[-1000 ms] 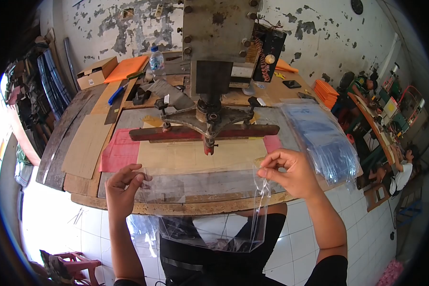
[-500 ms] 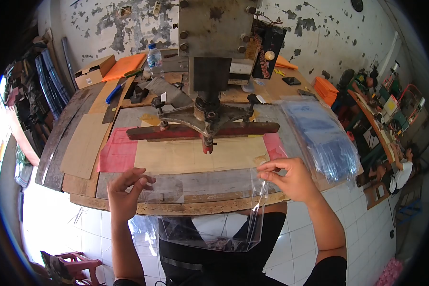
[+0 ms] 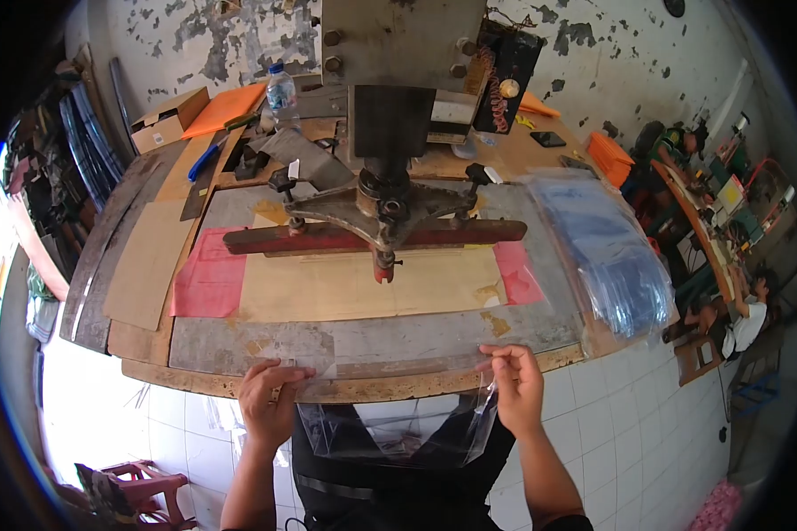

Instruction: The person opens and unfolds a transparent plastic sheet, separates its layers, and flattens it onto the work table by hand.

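Note:
A clear plastic sheet (image 3: pixel 398 447) hangs in folds over the front edge of the worktable, close to my body. At its upper left corner, my left hand (image 3: pixel 270 403) is closed in a pinch on the film. My right hand (image 3: pixel 518 389) pinches the sheet's upper right corner between thumb and fingers. Beyond both hands is a heat press with a long red-edged bar (image 3: pixel 328 239), raised over a yellowish pad (image 3: pixel 372 292). Pink material (image 3: pixel 208 274) shows at either end of that pad.
A stack of clear bluish plastic sheets (image 3: pixel 602 248) lies at the right. Behind are a water bottle (image 3: pixel 281 93), a cardboard box (image 3: pixel 168 119), a blue-handled cutter (image 3: pixel 204 164) and a phone (image 3: pixel 547 139). Two people sit at another bench (image 3: pixel 695 217) on the right.
Both hands have come down toward me and closer together, drawing the plastic sheet off the press bed to the table's front edge. The view has shifted slightly.

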Available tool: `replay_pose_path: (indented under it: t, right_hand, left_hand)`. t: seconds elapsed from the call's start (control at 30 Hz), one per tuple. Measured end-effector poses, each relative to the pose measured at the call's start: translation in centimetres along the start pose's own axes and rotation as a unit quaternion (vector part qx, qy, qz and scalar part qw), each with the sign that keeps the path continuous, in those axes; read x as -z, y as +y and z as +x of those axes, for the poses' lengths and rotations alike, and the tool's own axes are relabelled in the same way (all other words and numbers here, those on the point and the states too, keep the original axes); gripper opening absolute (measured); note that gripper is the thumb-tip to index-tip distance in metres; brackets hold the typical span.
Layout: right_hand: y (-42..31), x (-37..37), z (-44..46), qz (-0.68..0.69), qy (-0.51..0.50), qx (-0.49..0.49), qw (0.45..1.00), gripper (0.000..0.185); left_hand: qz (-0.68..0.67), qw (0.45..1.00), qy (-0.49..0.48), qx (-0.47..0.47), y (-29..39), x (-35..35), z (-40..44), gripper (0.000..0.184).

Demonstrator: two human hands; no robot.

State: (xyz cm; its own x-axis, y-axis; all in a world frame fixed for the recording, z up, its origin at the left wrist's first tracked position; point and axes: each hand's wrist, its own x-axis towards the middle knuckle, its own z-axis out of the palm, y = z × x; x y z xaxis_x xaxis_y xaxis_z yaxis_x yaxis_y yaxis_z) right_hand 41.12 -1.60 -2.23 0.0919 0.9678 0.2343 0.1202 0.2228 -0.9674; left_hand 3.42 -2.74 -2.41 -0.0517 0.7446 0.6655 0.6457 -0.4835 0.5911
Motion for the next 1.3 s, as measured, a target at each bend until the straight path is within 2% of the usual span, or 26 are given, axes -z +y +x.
replay_pose_path:
  t: [0.03, 0.13, 0.17, 0.2, 0.23, 0.27, 0.4, 0.43, 0.47, 0.57, 0.7, 0.73, 0.8, 0.83, 0.87, 0.9, 0.93, 0.97, 1.0, 1.03, 1.1, 1.17, 1.23, 1.3]
  right_hand:
    - [1.7, -0.2, -0.5, -0.017, 0.007, 0.055, 0.998, 0.017]
    - [1.5, -1.0, -1.0, -0.058, 0.04, 0.088, 0.994, 0.025]
    - [1.0, -1.1, -1.2, -0.097, 0.056, 0.065, 0.992, 0.034]
    - [1.5, -0.7, -1.1, -0.097, 0.056, 0.063, 0.992, 0.034]
    - [2.3, 0.1, -0.9, -0.216, 0.05, 0.158, 0.962, 0.032]
    - [2.9, 0.5, -0.7, -0.329, 0.042, 0.249, 0.91, 0.031]
    - [4.1, -0.4, -0.3, -0.321, 0.058, 0.309, 0.894, 0.017]
    - [4.8, -0.8, 0.0, -0.314, 0.087, 0.355, 0.876, 0.012]
    - [5.4, -1.0, 0.3, -0.305, 0.114, 0.399, 0.857, 0.011]
    - [6.5, -1.1, 0.5, -0.336, 0.132, 0.419, 0.833, 0.013]
    - [3.6, -0.6, 0.1, -0.362, 0.099, 0.382, 0.845, 0.022]
    - [2.8, -0.1, 0.2, -0.357, 0.099, 0.387, 0.844, 0.022]
    - [1.2, 0.8, 0.1, -0.221, 0.051, 0.384, 0.895, 0.024]
    - [-0.2, 0.7, -0.2, -0.234, 0.09, 0.363, 0.897, 0.01]
    - [-1.4, 0.8, -0.7, -0.2, 0.093, 0.277, 0.935, 0.011]
    - [-3.1, 0.5, -0.4, -0.208, 0.103, 0.245, 0.941, 0.011]
    - [-4.7, -0.1, 0.7, -0.217, 0.113, 0.215, 0.945, 0.012]
    - [-5.5, -0.4, 2.1, -0.216, 0.113, 0.22, 0.944, 0.012]
    - [-6.3, -0.8, 3.4, -0.214, 0.089, 0.164, 0.959, 0.014]
    - [-7.0, -1.1, 4.7, -0.212, 0.064, 0.106, 0.97, 0.015]
    - [-6.0, -1.5, 7.8, -0.228, 0.032, 0.101, 0.968, 0.017]
    - [-4.2, -1.9, 10.7, -0.244, 0.002, 0.097, 0.965, 0.018]
    - [-2.8, -2.2, 13.0, -0.336, -0.036, 0.087, 0.937, 0.023]
    - [-2.4, -2.9, 14.6, -0.374, -0.033, 0.077, 0.924, 0.024]
  left_hand:
    - [0.015, 1.0, -0.004, -0.004, -0.1, -0.2, -0.9, 0.019]
    - [0.006, 1.0, 0.015, -0.017, -0.7, -1.1, -2.9, 0.023]
    - [0.044, 0.998, -0.009, -0.037, -0.7, -0.8, -3.1, 0.026]
    - [0.044, 0.998, -0.011, -0.036, -0.7, -0.9, -3.4, 0.026]
    - [0.046, 0.998, -0.005, -0.047, -0.8, -1.1, -3.7, 0.025]
    - [0.049, 0.997, 0.001, -0.057, -1.0, -1.3, -4.0, 0.025]
    - [0.068, 0.995, 0.02, -0.066, -1.7, -2.3, -4.8, 0.022]
    - [0.083, 0.993, 0.036, -0.081, -1.9, -2.5, -4.8, 0.022]
    - [0.099, 0.989, 0.052, -0.095, -2.1, -2.7, -4.9, 0.022]
    - [0.125, 0.985, 0.062, -0.098, -2.7, -3.3, -5.3, 0.022]
    - [0.135, 0.982, 0.069, -0.116, -2.5, -2.9, -4.3, 0.024]
    - [0.094, 0.985, 0.07, -0.125, -2.1, -2.5, -4.0, 0.018]
    - [0.056, 0.987, 0.071, -0.133, -0.7, -0.9, -3.2, 0.013]
    - [0.058, 0.992, 0.064, -0.09, 0.5, 0.3, -2.7, 0.015]
    - [0.06, 0.996, 0.057, -0.046, 1.2, 0.9, -2.4, 0.018]
    - [0.034, 0.992, 0.115, -0.032, 1.0, 0.5, -1.7, 0.008]
    - [0.033, 0.992, 0.118, -0.033, 1.6, 0.8, -0.6, 0.008]
    - [-0.031, 0.993, 0.062, 0.1, 3.2, 1.6, 1.2, 0.004]
    - [-0.095, 0.968, 0.004, 0.231, 4.0, 2.0, 2.9, 0.004]
    - [-0.095, 0.969, 0.006, 0.23, 3.8, 1.9, 4.6, 0.004]
    - [-0.093, 0.946, -0.084, 0.299, 3.3, 1.5, 7.9, 0.014]
    - [-0.055, 0.947, -0.116, 0.295, 1.4, 0.6, 9.9, 0.016]
    - [-0.016, 0.946, -0.146, 0.291, -1.5, -1.1, 10.6, 0.019]
    - [0.047, 0.963, -0.138, 0.225, -4.2, -2.6, 11.1, 0.022]
